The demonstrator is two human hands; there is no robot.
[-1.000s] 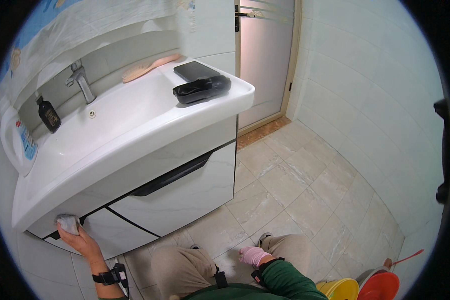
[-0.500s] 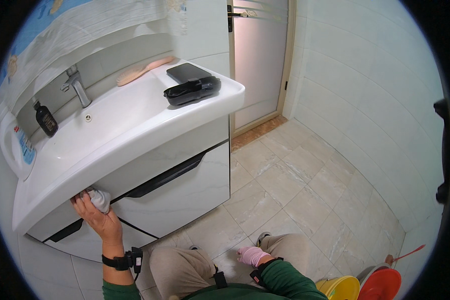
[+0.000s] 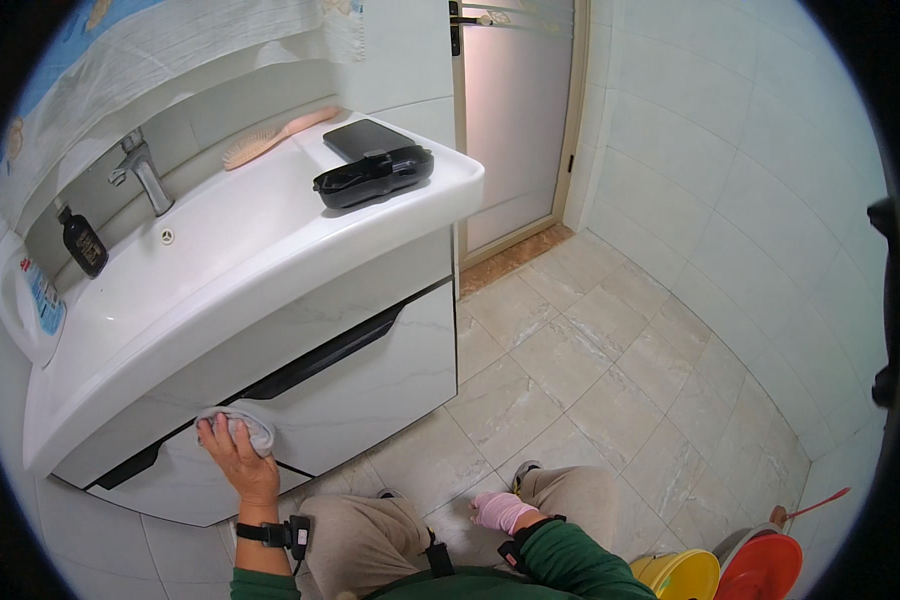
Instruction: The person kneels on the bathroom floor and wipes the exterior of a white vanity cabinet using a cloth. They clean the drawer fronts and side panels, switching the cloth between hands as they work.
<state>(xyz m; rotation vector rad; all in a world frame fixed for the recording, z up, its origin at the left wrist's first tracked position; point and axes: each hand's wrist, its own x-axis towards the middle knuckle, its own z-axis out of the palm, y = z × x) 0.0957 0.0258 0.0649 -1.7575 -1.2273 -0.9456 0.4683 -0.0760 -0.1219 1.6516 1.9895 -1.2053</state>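
Observation:
My left hand presses a folded light grey cloth against the white marbled front of the vanity cabinet. Its fingers lie over the cloth, just right of the short black handle and below the long black handle. Between my knees is my right hand, in a pink covering that looks like a glove. Its fingers point down and are mostly hidden, so whether it holds anything does not show.
Above the cabinet, the white basin carries a faucet, a dark bottle, a white jug, a pink hairbrush, a black case and a dark flat device. Yellow and red buckets stand at lower right.
My left hand and the cloth have moved down and right, from just under the basin's rim to the lower cabinet front. The right hand has stayed in place. The view has shifted slightly.

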